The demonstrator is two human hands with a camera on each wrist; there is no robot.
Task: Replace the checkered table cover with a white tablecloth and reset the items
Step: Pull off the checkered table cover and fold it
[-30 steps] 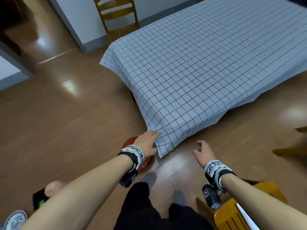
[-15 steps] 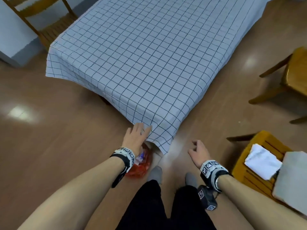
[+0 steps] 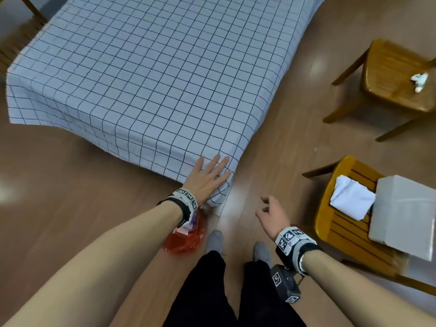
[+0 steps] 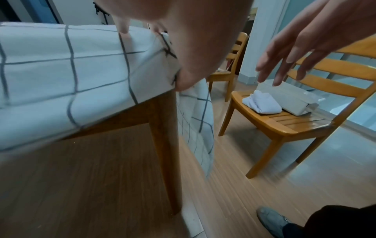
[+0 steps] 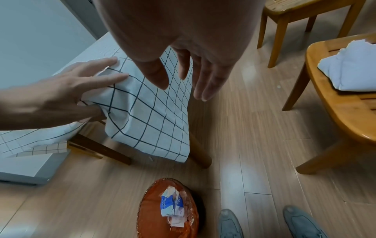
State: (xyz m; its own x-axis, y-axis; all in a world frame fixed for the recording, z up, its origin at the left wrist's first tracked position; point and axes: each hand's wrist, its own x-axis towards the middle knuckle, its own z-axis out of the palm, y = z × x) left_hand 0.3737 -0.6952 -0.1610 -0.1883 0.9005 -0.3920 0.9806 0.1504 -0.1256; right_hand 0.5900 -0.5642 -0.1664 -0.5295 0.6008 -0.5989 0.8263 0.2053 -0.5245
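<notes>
The checkered cover lies spread over the table with nothing on it. My left hand rests on its near corner. The fingers lie straight on top and the thumb presses against the hanging corner of the cover. My right hand hovers over the floor to the right of that corner, fingers relaxed, holding nothing. The folded white tablecloth lies on a wooden chair at the right, also visible in the left wrist view as a white tablecloth.
A grey box shares that chair seat. A second wooden chair stands farther right with a small white object on it. A red basket holding a tissue packet sits on the floor by my feet, near the table leg.
My left hand moved from the cover's hanging corner up onto the table corner. The view swung right, bringing both chairs into sight. The right hand stayed in the air.
</notes>
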